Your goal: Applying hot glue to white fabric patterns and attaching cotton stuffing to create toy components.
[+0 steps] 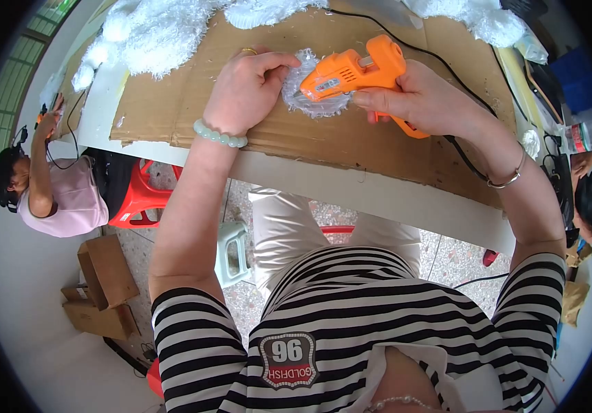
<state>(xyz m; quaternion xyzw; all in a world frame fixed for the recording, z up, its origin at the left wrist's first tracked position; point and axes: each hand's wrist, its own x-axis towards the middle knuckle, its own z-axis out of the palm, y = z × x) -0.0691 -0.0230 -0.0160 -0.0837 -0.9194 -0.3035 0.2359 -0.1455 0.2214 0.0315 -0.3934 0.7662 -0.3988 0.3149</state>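
My right hand (420, 100) grips an orange glue gun (358, 72), its nozzle pointing left onto a small white fluffy, glittery piece (320, 104). My left hand (244, 89) pinches the left edge of that piece and presses it against the brown cardboard sheet (351, 141) on the white table (392, 196). The gun's black cord (440, 58) runs off toward the upper left and also down past my right wrist. A pale green bead bracelet is on my left wrist, a thin metal bangle on my right.
Heaps of white fluffy material (158, 31) lie at the cardboard's far edge. A person in pink (58, 193) sits at the left on a red stool (141, 196). Another person (588, 186) sits at the right. Cardboard boxes (103, 286) and a pale stool (234, 251) stand on the floor.
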